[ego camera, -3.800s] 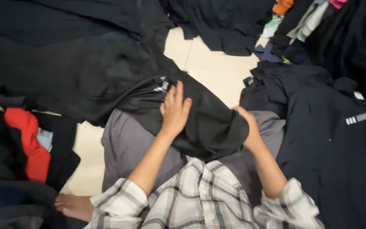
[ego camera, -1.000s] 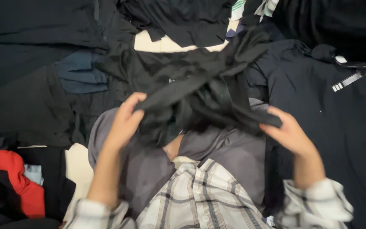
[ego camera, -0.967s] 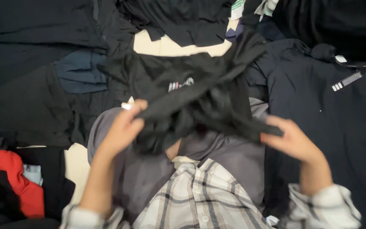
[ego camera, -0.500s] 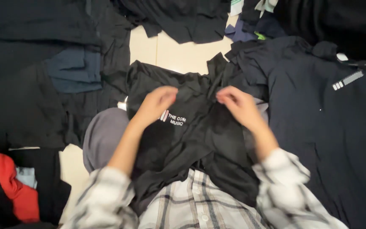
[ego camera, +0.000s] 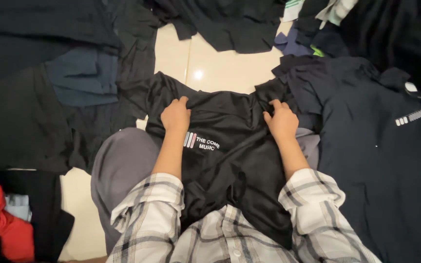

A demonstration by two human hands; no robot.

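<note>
Shirt: a black shirt [ego camera: 230, 160] with a small white chest print lies across the lap, frame centre.
Left hand [ego camera: 175, 116]: fingers curled, gripping its upper edge.
Right hand [ego camera: 281, 122]: fingers curled, gripping likewise.

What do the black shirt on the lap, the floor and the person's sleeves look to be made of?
Black shirt, gripped near its top edge by the left hand and right hand: thin knit, probably synthetic, with a slight sheen and soft folds.
Floor: glossy cream tile, showing a light reflection and a grout line.
Sleeves: woven plaid cloth, likely cotton, matte.
</note>
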